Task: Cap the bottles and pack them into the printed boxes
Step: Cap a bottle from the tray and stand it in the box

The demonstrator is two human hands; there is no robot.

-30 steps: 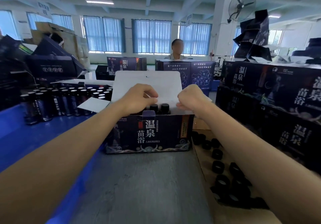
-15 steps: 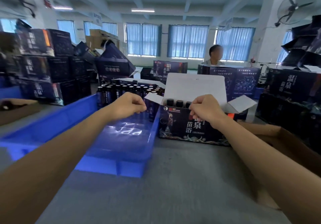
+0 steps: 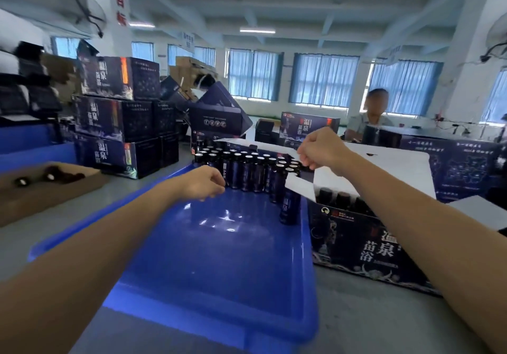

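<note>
Several dark bottles (image 3: 247, 167) stand packed together at the far end of a blue tray (image 3: 219, 257). One more bottle (image 3: 289, 205) stands alone by the tray's right wall. My left hand (image 3: 204, 183) hovers just left of the bottles, fingers loosely curled and holding nothing. Over the right end of the bottle group, my right hand (image 3: 321, 147) is curled and holds nothing I can see. An open printed box (image 3: 365, 246) sits right of the tray with its white lid (image 3: 397, 172) raised. Capped bottles (image 3: 340, 197) show inside it.
Stacked printed boxes (image 3: 109, 123) stand at the back left. A brown cardboard tray (image 3: 41, 186) with dark caps lies at the left. More printed boxes line the back and right. A person (image 3: 375, 112) sits behind them. The grey table (image 3: 370, 320) shows in front.
My view has swung left from the box to the blue tray. My left hand left the box first, then my right; both now reach toward the bottles.
</note>
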